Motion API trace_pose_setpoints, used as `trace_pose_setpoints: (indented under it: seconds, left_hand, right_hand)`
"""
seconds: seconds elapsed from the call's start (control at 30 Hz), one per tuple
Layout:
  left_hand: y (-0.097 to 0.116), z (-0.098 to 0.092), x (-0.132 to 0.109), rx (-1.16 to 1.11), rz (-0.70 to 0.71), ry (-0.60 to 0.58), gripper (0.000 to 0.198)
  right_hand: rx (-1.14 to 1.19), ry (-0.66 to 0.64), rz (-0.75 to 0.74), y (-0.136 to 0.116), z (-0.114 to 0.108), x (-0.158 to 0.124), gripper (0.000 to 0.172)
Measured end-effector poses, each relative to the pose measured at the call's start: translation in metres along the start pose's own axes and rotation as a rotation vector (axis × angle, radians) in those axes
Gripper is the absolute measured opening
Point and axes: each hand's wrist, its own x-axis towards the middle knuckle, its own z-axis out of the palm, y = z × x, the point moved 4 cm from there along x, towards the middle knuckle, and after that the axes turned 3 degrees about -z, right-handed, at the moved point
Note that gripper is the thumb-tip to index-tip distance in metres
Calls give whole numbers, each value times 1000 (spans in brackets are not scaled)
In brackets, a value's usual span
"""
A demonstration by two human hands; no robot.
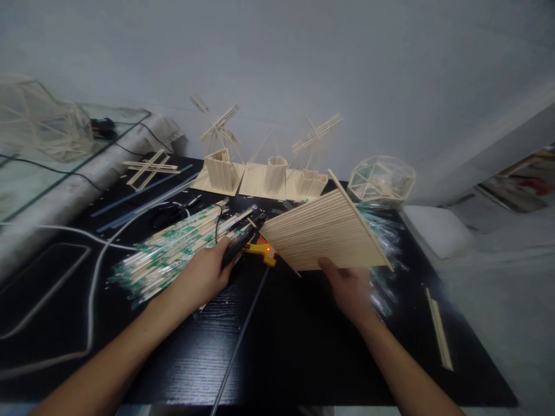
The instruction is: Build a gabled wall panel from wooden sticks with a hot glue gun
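My left hand (pixel 212 263) is closed around the black handle of a yellow-and-black hot glue gun (pixel 262 252) with a small lit orange light. A long, thin glue stick (pixel 243 335) trails from its rear toward the near table edge. Between thumb and fingers, my right hand (pixel 349 286) grips the lower edge of a tilted panel of thin wooden sticks (pixel 323 234). Longer sticks run along two of the panel's sides. Its left corner is close to the glue gun; whether they touch, I cannot tell.
Plastic-wrapped stick bundles (pixel 173 248) lie left on the black table (pixel 295 358). Behind stand wooden windmill models (pixel 219 170) and a stick-framed polyhedron (pixel 381 179). A white cable (pixel 93 294) loops at left. Loose sticks (pixel 440 329) lie right, near a white stool (pixel 436 231).
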Motion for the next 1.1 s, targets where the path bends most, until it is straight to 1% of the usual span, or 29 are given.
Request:
trace_pose_setpoints:
  seconds: [0.27,0.4,0.5,0.6,0.67,0.77,0.87,0.97,1.1]
  left_hand:
    - [1,-1,-2,108,-18,15,20]
    - [1,0,-2,173,-32,28,21]
    - [1,1,-1,200,-34,40,22]
    - [1,1,0,203,-50,56,24]
    - [1,-1,-1,199,-60,65,29]
    - [3,-7,-4,168,-40,90,45]
    - [5,-13,-7,158,-1,122,57]
    - [6,-16,-8,167,3,130,58]
    - [7,-13,-7,97,10,83,61]
  right_hand:
    - [19,-35,33,3,1,2,43]
    - [55,-50,41,1,2,3,41]
    - [80,-69,49,-1,3,3,42]
    - [63,-84,50,-1,3,4,47]
    - [43,-73,48,-1,2,3,48]
    - [25,-48,20,-2,0,1,44]
    - [-4,-34,-51,-4,-2,-2,37]
    - [-41,-10,-128,-7,-4,-5,29]
    - [-51,-10,-162,-12,-4,-6,25]
